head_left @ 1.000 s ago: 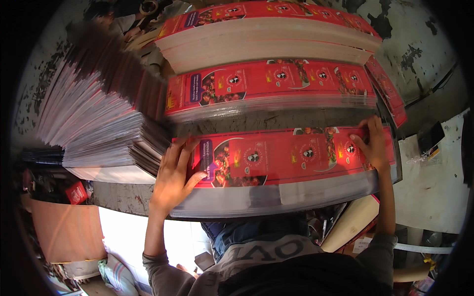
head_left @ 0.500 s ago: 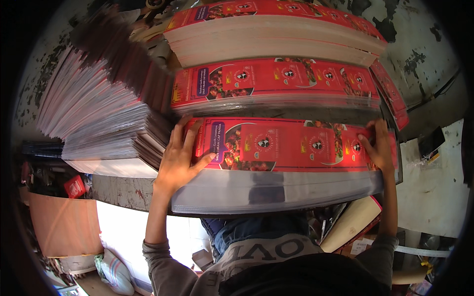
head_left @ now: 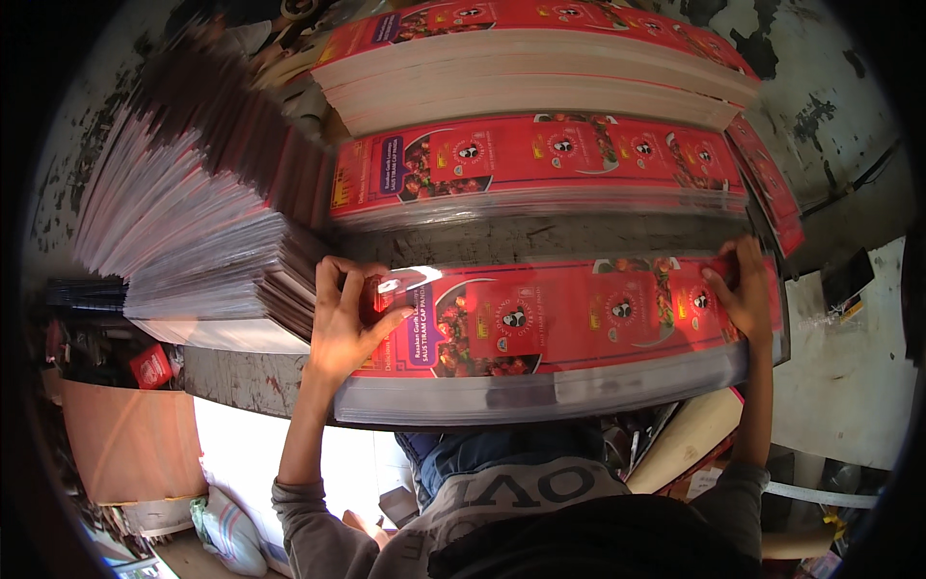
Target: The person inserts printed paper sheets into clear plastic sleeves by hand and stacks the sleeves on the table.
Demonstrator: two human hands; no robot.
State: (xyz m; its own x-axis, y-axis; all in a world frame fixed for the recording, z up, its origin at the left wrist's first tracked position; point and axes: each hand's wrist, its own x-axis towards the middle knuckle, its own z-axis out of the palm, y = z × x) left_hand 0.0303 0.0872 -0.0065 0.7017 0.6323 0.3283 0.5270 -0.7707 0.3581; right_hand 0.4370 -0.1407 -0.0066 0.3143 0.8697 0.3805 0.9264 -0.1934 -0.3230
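Note:
A long stack of glossy red printed sheets (head_left: pixel 569 323) lies at the front edge of the table, its pale layered side facing me. My left hand (head_left: pixel 342 318) grips its left end, with bent fingers at the far corner and the thumb on the top sheet. A bright glare crosses the print beside those fingers. At the right end, my right hand (head_left: pixel 743 289) curls its fingers over the far corner, thumb on top. How many sheets either hand grips is hidden.
Behind lie a middle red stack (head_left: pixel 540 159) and a taller far stack (head_left: pixel 550 77). A leaning, fanned pile of sheets (head_left: pixel 193 232) stands close to my left hand. Narrow red strips (head_left: pixel 767 183) lie at the right. A white sack (head_left: pixel 231 531) is on the floor, lower left.
The front stack's far edge has come toward me, widening the gap to the middle stack. My left fingers have curled and shifted slightly left; the right hand has barely moved.

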